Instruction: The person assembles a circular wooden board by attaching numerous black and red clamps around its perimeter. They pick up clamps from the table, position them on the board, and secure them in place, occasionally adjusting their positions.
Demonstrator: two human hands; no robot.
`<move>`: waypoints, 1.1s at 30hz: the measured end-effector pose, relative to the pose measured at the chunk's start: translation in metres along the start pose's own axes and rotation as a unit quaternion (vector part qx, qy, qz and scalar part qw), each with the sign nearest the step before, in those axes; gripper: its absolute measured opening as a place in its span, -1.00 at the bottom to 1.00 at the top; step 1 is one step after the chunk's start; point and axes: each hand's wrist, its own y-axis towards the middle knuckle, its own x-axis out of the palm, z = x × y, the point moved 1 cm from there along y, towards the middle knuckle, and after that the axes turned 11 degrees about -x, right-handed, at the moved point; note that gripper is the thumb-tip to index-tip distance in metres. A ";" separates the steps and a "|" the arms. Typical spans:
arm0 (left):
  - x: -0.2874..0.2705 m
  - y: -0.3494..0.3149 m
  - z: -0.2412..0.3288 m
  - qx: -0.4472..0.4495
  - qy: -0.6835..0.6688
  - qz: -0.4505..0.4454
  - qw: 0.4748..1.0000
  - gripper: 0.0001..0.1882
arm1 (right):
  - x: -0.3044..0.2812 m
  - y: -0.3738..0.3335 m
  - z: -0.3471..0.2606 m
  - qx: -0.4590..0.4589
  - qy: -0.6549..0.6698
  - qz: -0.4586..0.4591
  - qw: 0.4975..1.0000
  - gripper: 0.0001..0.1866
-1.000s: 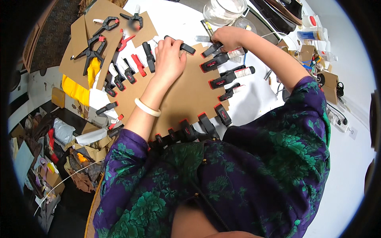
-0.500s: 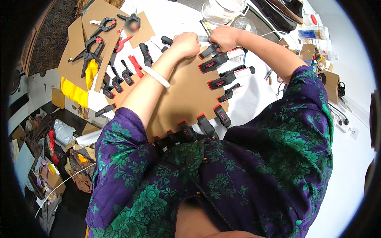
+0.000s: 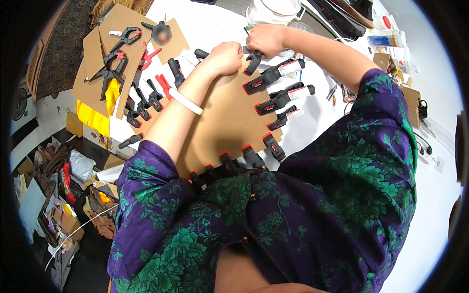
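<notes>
A brown board [image 3: 222,115] lies before me with black, red-tipped spring clamps along its edges. My left hand [image 3: 225,57] rests closed at the far edge, its fingertips out of sight. Just right of it, my right hand [image 3: 266,40] is closed over the far right corner, touching a black clamp [image 3: 253,63]; what its fingers hold is hidden. Larger clamps [image 3: 261,83] with white-labelled handles grip the right edge. Several smaller ones [image 3: 155,95] sit along the left edge, near a red clamp [image 3: 163,87]. More clamps [image 3: 227,161] line the near edge by my body.
Loose black clamps [image 3: 113,73] and a small red one [image 3: 149,57] lie on cardboard sheets [image 3: 88,78] at the far left. A clear round container [image 3: 273,12] stands beyond my right hand. Bags and scraps [image 3: 80,163] fill the lower left.
My right hand has moved left and slightly farther away, closer to my left hand. The black clamp beside it has turned more upright. My left hand has shifted slightly.
</notes>
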 end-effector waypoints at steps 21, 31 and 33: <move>0.002 0.006 -0.011 -0.021 -0.088 0.005 0.996 -0.87 | -0.014 0.028 -0.004 -0.002 0.025 -0.064 0.998 -0.82; -0.028 -0.088 -0.031 0.003 -0.191 0.195 0.962 -0.80 | -0.048 -0.040 -0.055 0.188 -0.011 0.184 0.965 -0.56; -0.024 -0.127 -0.030 -0.045 -0.193 0.184 0.963 -0.82 | -0.056 -0.061 -0.080 0.241 0.107 0.130 0.956 -0.57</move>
